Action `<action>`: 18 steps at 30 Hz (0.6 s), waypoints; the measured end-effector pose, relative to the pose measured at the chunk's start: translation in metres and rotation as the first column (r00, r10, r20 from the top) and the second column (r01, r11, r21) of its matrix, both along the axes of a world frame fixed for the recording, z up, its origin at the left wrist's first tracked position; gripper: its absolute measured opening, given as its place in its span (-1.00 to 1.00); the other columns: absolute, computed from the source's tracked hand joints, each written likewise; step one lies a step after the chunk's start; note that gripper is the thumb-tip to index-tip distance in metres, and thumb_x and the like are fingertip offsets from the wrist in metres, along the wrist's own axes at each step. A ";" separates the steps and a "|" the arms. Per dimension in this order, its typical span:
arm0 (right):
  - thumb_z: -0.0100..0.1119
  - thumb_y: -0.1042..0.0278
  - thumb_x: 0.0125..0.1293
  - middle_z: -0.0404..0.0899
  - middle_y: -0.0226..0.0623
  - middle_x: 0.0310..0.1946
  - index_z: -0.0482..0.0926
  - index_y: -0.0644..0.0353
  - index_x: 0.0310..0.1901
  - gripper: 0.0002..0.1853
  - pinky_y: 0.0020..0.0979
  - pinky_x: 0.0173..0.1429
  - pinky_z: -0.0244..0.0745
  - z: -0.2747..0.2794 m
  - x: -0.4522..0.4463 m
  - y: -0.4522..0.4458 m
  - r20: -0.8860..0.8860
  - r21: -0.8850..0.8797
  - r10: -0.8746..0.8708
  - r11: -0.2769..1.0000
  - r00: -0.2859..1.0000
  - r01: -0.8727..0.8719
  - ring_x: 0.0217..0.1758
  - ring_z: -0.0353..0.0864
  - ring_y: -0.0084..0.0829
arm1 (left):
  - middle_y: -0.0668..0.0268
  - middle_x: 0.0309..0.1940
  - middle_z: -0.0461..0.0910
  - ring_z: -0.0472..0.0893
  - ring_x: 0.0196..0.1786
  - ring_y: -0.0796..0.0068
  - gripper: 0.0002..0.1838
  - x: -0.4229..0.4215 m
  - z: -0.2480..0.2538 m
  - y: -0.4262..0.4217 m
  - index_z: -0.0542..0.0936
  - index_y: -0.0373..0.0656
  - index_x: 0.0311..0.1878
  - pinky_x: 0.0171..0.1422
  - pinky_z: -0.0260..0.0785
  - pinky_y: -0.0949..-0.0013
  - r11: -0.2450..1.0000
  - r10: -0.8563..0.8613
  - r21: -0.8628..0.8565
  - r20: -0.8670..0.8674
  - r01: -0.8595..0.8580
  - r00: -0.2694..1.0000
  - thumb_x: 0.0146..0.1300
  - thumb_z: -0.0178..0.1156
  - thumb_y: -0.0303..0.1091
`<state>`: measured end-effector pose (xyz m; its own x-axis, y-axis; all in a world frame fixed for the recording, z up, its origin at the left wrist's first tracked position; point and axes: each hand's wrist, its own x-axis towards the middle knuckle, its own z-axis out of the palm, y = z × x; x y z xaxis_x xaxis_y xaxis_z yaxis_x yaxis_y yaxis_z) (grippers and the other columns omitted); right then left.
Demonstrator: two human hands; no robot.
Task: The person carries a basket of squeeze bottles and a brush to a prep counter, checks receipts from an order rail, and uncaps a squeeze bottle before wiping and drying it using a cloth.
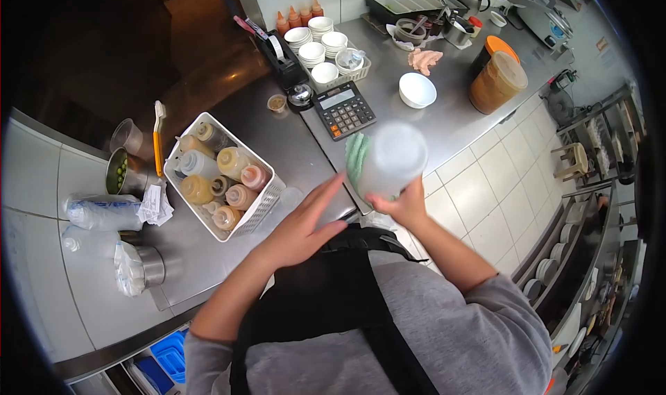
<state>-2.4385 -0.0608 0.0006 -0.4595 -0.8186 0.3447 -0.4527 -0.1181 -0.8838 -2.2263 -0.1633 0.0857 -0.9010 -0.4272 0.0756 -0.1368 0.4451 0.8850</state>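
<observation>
A translucent white container (395, 155) is in my right hand (406, 204), whose fingers wrap round its lower side above the counter's front edge. Against the container's left side lies a green cloth (356, 160). My left hand (305, 225) is held up just left of the cloth, fingers stretched out and thumb apart, with nothing in it. Beyond my left hand, a white basket (269, 199) holds several squeeze bottles with yellow, pink and dark contents. A calculator (345, 110) lies behind the cloth.
A white bowl (417, 90), a brown tub (497, 82) and a basket of stacked white cups (322, 53) stand further back. Left are a metal pot with green pieces (121, 173), a yellow-handled brush (159, 138) and plastic-wrapped packs (104, 212). Shelves of plates stand right.
</observation>
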 end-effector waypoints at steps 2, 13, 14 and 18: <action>0.56 0.19 -0.13 0.32 -0.07 0.17 0.16 0.32 0.25 -0.04 -0.28 0.21 0.34 0.064 -0.013 -0.010 -0.028 -0.118 0.051 0.992 0.998 -0.054 0.20 0.38 -0.26 | 0.07 0.30 0.29 0.39 0.27 0.10 -0.46 -0.040 0.025 0.003 0.34 -0.19 0.30 0.33 0.24 0.23 0.995 -0.006 -0.094 -0.257 -0.019 0.966 0.28 0.15 -0.28; 0.54 0.25 -0.10 0.17 -0.06 0.31 0.01 0.26 0.36 0.06 -0.19 0.38 0.19 -0.029 -0.018 0.006 -0.093 0.100 0.093 0.991 0.991 -0.084 0.38 0.23 -0.18 | 0.17 0.33 0.27 0.33 0.32 0.35 -0.47 -0.066 0.005 -0.029 0.27 -0.25 0.31 0.35 0.18 0.24 0.986 0.014 0.166 -0.077 -0.001 0.997 0.41 -0.04 -0.12; 0.56 0.29 -0.12 0.19 -0.06 0.28 -0.03 0.25 0.37 0.09 -0.19 0.38 0.19 -0.019 -0.016 -0.003 -0.015 0.011 0.125 0.992 0.992 -0.125 0.37 0.24 -0.19 | 0.18 0.33 0.28 0.36 0.29 0.33 -0.49 -0.074 -0.002 -0.023 0.26 -0.21 0.34 0.33 0.21 0.26 0.989 0.043 0.149 -0.178 -0.016 0.983 0.44 -0.07 -0.13; 0.58 0.37 -0.18 0.22 -0.09 0.23 -0.07 0.24 0.35 0.13 -0.19 0.34 0.23 0.075 -0.021 -0.027 0.246 -0.218 0.204 0.964 0.948 -0.150 0.32 0.28 -0.21 | 0.19 0.37 0.21 0.33 0.31 0.32 -0.44 -0.075 0.047 -0.033 0.22 -0.14 0.40 0.36 0.17 0.24 0.979 -0.040 0.163 -0.445 0.124 0.894 0.45 -0.12 -0.05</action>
<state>-2.4591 -0.0879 0.0756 -0.4094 -0.8243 0.3911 -0.1622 -0.3561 -0.9203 -2.3017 -0.1961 0.1325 -0.8266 -0.3975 0.3984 0.3130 0.2635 0.9125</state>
